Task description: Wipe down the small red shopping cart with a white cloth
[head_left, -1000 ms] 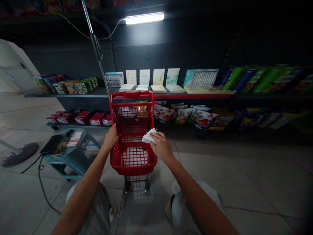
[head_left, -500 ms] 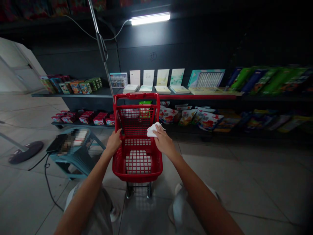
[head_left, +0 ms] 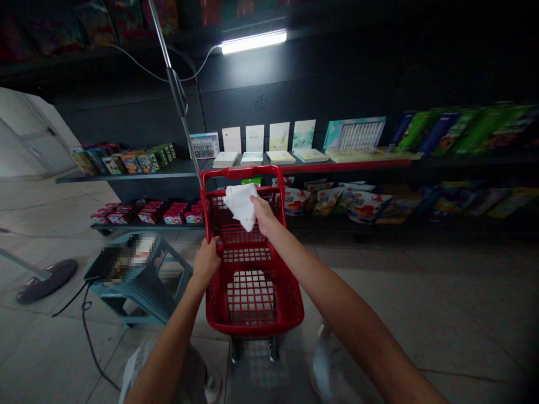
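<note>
A red plastic shopping cart with mesh walls stands upright in front of me. My left hand is closed around the left rim of its basket. Between the fingers of my right hand is a white cloth, which hangs loosely over the upper back part of the cart. Whether the cloth touches the mesh behind it I cannot tell. The cart's red handle is at its far top end.
Behind the cart runs a dark shelf with books, small boxes and snack bags. A blue-grey stool with a dark device and cable stands at left, near a round pole base. A thin metal pole rises behind the cart.
My right hand has moved from the cart's right side up and left with the cloth, which now hangs more unfolded. My left hand still grips the left rim. The view has shifted slightly.
</note>
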